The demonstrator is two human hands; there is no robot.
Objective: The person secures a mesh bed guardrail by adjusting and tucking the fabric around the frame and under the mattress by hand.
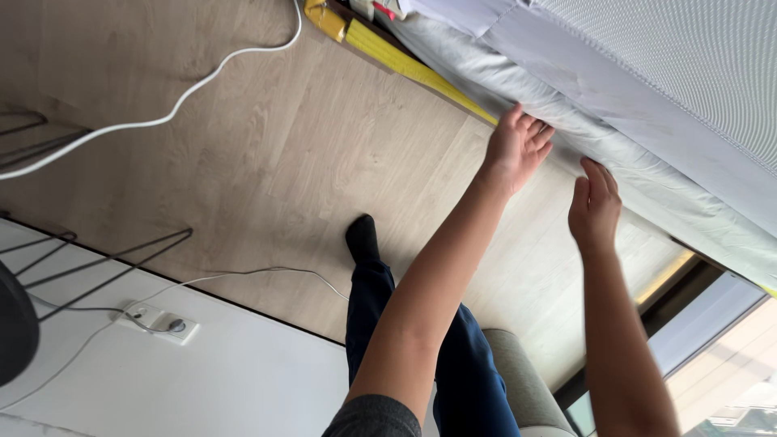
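Observation:
My left hand [518,147] reaches up to the lower edge of a pale grey bed sheet [615,105] that hangs over the side of a mattress [696,57] with a fine ribbed cover. Its fingers are spread and their tips rest on the sheet's hem. My right hand [595,212] is just to the right, seen from the back. Its fingers are straight and touch the same hem, with nothing gripped in it. A yellow band [405,61] runs along the bed base under the sheet, ending near my left fingertips.
A wooden floor [307,154] lies below, with a white cable [202,85] curving across it. My leg in dark blue trousers [380,299] and a black sock stands there. A wall socket [158,321], thin black metal legs [121,259] and a beige cushion [522,380] are nearby.

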